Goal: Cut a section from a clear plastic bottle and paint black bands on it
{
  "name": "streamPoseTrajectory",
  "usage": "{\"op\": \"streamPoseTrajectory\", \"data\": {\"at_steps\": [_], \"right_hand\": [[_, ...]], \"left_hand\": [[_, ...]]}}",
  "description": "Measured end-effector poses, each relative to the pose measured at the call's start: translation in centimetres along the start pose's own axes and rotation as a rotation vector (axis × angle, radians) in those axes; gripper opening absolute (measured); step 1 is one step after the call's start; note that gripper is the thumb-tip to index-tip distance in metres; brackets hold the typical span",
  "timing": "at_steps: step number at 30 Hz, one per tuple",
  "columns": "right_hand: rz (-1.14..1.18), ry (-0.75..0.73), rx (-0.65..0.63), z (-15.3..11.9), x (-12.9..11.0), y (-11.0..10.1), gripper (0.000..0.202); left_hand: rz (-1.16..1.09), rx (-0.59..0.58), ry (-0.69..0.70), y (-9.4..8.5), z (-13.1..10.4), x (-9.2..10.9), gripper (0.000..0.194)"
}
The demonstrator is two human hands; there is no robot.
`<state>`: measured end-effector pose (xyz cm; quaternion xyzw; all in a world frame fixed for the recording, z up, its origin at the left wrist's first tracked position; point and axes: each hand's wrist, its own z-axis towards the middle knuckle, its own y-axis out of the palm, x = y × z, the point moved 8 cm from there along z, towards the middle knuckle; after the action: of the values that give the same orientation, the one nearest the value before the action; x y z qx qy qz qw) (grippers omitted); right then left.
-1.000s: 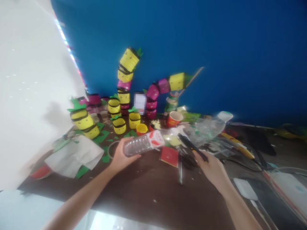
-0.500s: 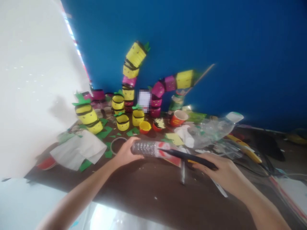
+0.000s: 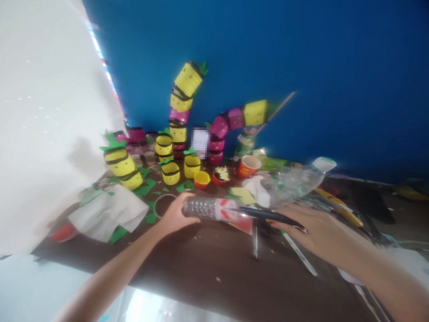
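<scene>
Bottle [image 3: 209,209]: clear and ribbed with a red-and-white label, lying almost level above the near part of the table [image 3: 201,268], one end toward 9 o'clock, the label toward 3; call 12 the far side, and count from the bottle.
Left hand [image 3: 176,214]: closed round the 9 o'clock end, thumb on the near side.
Right hand [image 3: 303,226]: over at 3, fingers gripping the black tool [image 3: 273,215].
Black tool: its tip reaches across the label; whether it touches, I can't tell from here.
Red card [image 3: 244,226]: at 4, partly hidden by the bottle and the tool.
Clear stick [image 3: 256,241]: at 4, just beside the card, with a white strip [image 3: 300,254] farther out, near the right hand.
Ring [image 3: 156,208]: at 9, the left hand covering part of its edge.
White sheet [image 3: 107,214]: farther out at 9, crumpled, green scraps [image 3: 144,188] about it.
Small bowl [image 3: 201,180]: yellow inside, near 12.
Red cup [image 3: 248,166]: upright, between 1 and 2, beyond the yellow paper [image 3: 243,195].
Big bottle [image 3: 311,179]: clear and tilted, between 2 and 3, the right hand in front of the clutter below it.
Yellow cutter [image 3: 338,208]: at 3, beyond that hand.
Yellow tower [image 3: 178,134]: at 11, against the blue wall [image 3: 301,53].
</scene>
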<state>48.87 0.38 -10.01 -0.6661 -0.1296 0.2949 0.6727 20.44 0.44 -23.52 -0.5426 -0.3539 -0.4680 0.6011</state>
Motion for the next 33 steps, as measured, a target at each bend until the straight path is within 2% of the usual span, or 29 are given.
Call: {"op": "streamPoseTrajectory", "data": {"at_steps": [6, 14, 19, 22, 27, 31, 33], "right_hand": [[0.022, -0.006, 0.047, 0.2, -0.4, -0.5, 0.035], [-0.001, -0.023, 0.013, 0.5, 0.0, 1.1, 0.036], [-0.041, -0.045, 0.036, 0.6, -0.3, 0.3, 0.039], [-0.071, -0.089, 0.100, 0.1, 0.2, -0.8, 0.034], [-0.166, -0.141, 0.235, -1.8, 2.8, -2.0, 0.029], [-0.227, -0.064, 0.411, -3.3, 3.9, -2.7, 0.032], [-0.182, 0.019, 0.454, -3.5, 3.9, -2.0, 0.033]], "left_hand": [[0.021, -0.006, -0.024, 0.0, 0.0, -0.3, 0.071], [0.030, -0.006, -0.027, -0.1, -0.1, -0.3, 0.071], [-0.008, -0.016, -0.034, 0.0, 0.0, -0.3, 0.071], [-0.039, -0.010, -0.041, 0.0, 0.0, -0.5, 0.071], [-0.085, -0.002, -0.044, -0.1, 0.0, -0.6, 0.071], [-0.065, 0.018, -0.022, -0.2, 0.0, -0.5, 0.070], [-0.051, 0.024, -0.004, -0.3, 0.0, -0.5, 0.070]]}}
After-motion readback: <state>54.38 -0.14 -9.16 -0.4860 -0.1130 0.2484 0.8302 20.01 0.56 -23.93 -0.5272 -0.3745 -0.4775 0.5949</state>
